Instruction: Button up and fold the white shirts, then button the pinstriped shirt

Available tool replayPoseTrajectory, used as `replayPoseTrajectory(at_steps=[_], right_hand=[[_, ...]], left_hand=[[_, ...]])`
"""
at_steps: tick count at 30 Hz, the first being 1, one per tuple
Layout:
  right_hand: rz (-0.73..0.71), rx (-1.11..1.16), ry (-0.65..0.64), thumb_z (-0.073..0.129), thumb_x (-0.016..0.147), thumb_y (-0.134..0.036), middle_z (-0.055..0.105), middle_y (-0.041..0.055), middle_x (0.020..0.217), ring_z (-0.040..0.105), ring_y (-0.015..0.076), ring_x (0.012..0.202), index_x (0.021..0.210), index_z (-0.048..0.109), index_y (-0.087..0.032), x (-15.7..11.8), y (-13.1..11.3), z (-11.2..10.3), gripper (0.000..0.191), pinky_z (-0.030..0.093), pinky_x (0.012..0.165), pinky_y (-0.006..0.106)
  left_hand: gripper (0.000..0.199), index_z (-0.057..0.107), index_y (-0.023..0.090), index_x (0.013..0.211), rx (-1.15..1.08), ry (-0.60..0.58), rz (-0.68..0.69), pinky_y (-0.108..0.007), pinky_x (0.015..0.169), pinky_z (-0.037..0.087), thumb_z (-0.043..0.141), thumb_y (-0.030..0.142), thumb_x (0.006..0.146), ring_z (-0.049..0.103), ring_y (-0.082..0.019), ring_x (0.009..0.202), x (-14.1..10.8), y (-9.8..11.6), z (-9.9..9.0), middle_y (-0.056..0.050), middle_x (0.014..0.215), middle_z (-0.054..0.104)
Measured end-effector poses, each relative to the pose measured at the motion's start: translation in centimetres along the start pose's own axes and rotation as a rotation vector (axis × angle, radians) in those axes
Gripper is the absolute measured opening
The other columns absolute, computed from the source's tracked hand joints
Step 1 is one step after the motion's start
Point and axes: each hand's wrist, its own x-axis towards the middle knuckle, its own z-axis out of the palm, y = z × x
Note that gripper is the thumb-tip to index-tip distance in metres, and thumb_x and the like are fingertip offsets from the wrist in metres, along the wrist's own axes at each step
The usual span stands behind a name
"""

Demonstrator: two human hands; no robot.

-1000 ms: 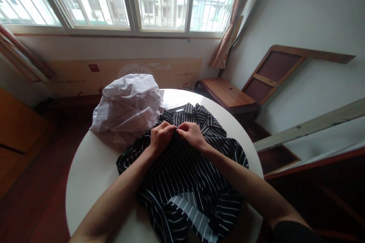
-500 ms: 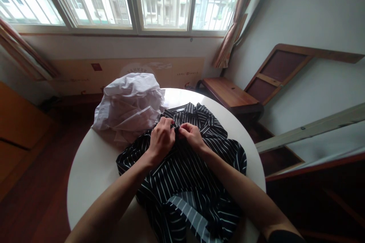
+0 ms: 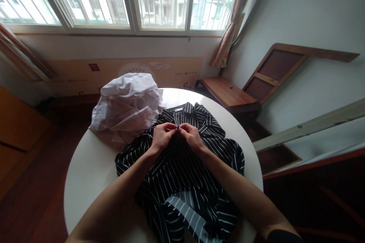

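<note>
- Looking forward and down from the wearer's head, over the near side of the round desk (image 3: pixel 82 182).
- Facing the barred window (image 3: pixel 159 0), cropping it along the top.
- Keeping the left hand (image 3: pixel 163 136) and right hand (image 3: pixel 190 136) near mid-frame, at arm's reach.
- Spanning widely, from orange-brown panel (image 3: pixel 21 121) to pale wall (image 3: pixel 319 11).

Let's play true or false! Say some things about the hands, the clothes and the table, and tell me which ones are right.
1. The left hand and the right hand both pinch the striped shirt. True.
2. The striped shirt is red. False: it is black with white stripes.
3. A crumpled white cloth is heaped on the table. True.
4. The table has a straight, square edge. False: its edge is curved.
5. The two hands are far apart. False: they are close together.
</note>
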Motion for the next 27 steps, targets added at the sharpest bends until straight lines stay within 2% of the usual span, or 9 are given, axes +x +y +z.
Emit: replayPoseTrajectory(at_steps=[4,8,11,13,16,19,23,25,27], right_hand=[[0.004,-0.028,-0.01,0.065,0.07,-0.04,0.059,-0.0005,0.07,0.058,0.0147,0.067,0.077,0.057,-0.019,0.1,0.0,-0.2,0.023,0.051,0.067,0.03],[-0.095,-0.265,0.031,0.058,0.075,-0.036,0.06,0.001,0.071,0.057,0.0148,0.066,0.077,0.058,-0.018,-0.1,-0.2,-0.3,0.018,0.048,0.065,0.028],[-0.185,-0.459,0.098,0.054,0.078,-0.031,0.061,0.002,0.072,0.055,0.0146,0.066,0.077,0.06,-0.018,-0.3,-0.4,-0.2,0.015,0.046,0.064,0.028],[-0.212,-0.494,0.131,0.053,0.078,-0.03,0.061,0.0022,0.073,0.055,0.0146,0.066,0.077,0.06,-0.017,-0.4,-0.5,-0.1,0.014,0.045,0.065,0.028],[-0.16,-0.357,0.077,0.056,0.077,-0.032,0.061,0.0013,0.071,0.056,0.014,0.065,0.077,0.06,-0.017,-0.3,-0.2,-0.1,0.016,0.045,0.064,0.027],[-0.031,-0.132,-0.004,0.062,0.073,-0.038,0.061,0.0001,0.069,0.055,0.0127,0.062,0.077,0.061,-0.017,-0.1,0.3,-0.1,0.022,0.046,0.062,0.026],[0.104,0.068,-0.048,0.065,0.071,-0.043,0.064,0.0016,0.075,0.058,0.0125,0.066,0.082,0.064,-0.016,-0.1,0.9,0.1,0.029,0.048,0.065,0.026],[0.12,0.082,-0.045,0.066,0.07,-0.044,0.063,0.0014,0.073,0.058,0.0122,0.064,0.079,0.063,-0.016,-0.1,0.9,0.3,0.03,0.048,0.063,0.025],[0.101,0.064,0.032,0.067,0.068,-0.045,0.06,-0.0005,0.067,0.055,0.011,0.059,0.075,0.06,-0.016,0.1,0.7,0.2,0.03,0.046,0.057,0.024]], left_hand=[[0.016,0.069,0.014,0.074,-0.08,0.049,-0.006,-0.024,0.057,0.049,0.069,0.027,0.065,0.062,-0.014,0.062,0.1,-0.3,0.2,-0.003,0.069,0.068],[0.017,0.067,0.013,0.072,-0.16,-0.022,-0.054,-0.024,0.058,0.048,0.068,0.028,0.065,0.059,-0.013,0.06,0.3,-0.6,0.3,-0.002,0.066,0.066],[0.014,0.067,0.013,0.073,-0.095,0.01,0.023,-0.025,0.063,0.048,0.066,0.027,0.068,0.06,-0.013,0.064,0.1,-0.4,0.5,-0.002,0.07,0.067],[0.013,0.068,0.014,0.075,-0.02,0.042,0.097,-0.026,0.068,0.049,0.064,0.026,0.071,0.061,-0.014,0.068,-0.2,-0.2,0.7,-0.002,0.073,0.067],[0.012,0.069,0.015,0.074,0.035,0.047,0.167,-0.027,0.069,0.049,0.063,0.026,0.073,0.062,-0.015,0.073,-0.5,-0.2,0.8,-0.004,0.078,0.067],[0.013,0.07,0.016,0.078,0.043,0.044,0.238,-0.027,0.071,0.051,0.06,0.025,0.077,0.062,-0.015,0.079,-0.5,-0.3,0.7,-0.005,0.087,0.067],[0.015,0.071,0.019,0.088,0.125,0.049,0.324,-0.03,0.077,0.051,0.059,0.021,0.079,0.064,-0.016,0.08,-0.9,-0.8,0.7,-0.004,0.089,0.069],[0.019,0.069,0.019,0.093,0.142,0.059,0.32,-0.03,0.077,0.052,0.062,0.02,0.076,0.065,-0.016,0.079,-0.9,-1.2,0.8,-0.004,0.089,0.07],[0.021,0.068,0.018,0.094,0.107,0.074,0.276,-0.03,0.076,0.053,0.065,0.021,0.073,0.065,-0.016,0.077,-0.5,-1.6,0.6,-0.004,0.086,0.07]])
